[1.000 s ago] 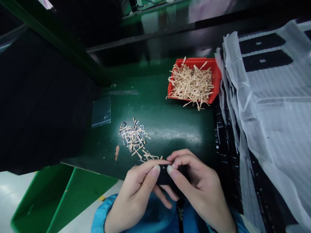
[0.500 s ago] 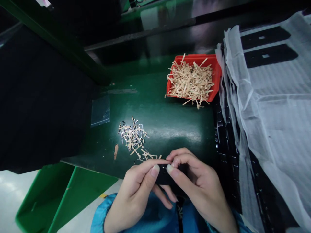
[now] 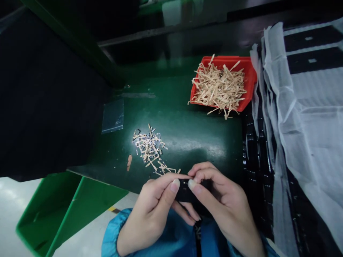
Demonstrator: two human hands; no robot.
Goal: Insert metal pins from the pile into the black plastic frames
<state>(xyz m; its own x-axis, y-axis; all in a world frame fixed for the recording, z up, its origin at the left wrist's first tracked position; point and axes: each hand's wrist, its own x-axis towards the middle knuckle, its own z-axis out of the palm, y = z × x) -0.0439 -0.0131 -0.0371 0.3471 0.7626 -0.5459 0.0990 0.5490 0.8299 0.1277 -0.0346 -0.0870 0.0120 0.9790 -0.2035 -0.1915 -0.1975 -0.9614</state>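
Both of my hands pinch a small black part (image 3: pixel 184 191) at the near edge of the green table (image 3: pixel 187 135). My left hand (image 3: pixel 152 210) grips its left end with thumb and forefinger, fingers curled. My right hand (image 3: pixel 222 203) grips its right end the same way; the two thumb tips almost touch on top of the part. Most of the part is hidden under my fingers. Just beyond my left hand lies a loose pile of tan and silvery strips (image 3: pixel 148 150).
A red bin (image 3: pixel 249 76) heaped with tan strips stands at the back right. Stacked black trays (image 3: pixel 257 157) layered with white foam sheets (image 3: pixel 308 117) fill the right side. A small clear bag (image 3: pixel 113 116) lies at left. A green bin (image 3: pixel 64 210) sits below the table.
My hands keep the same grip on the black part. The view has shifted slightly, so everything sits a little further right and higher.
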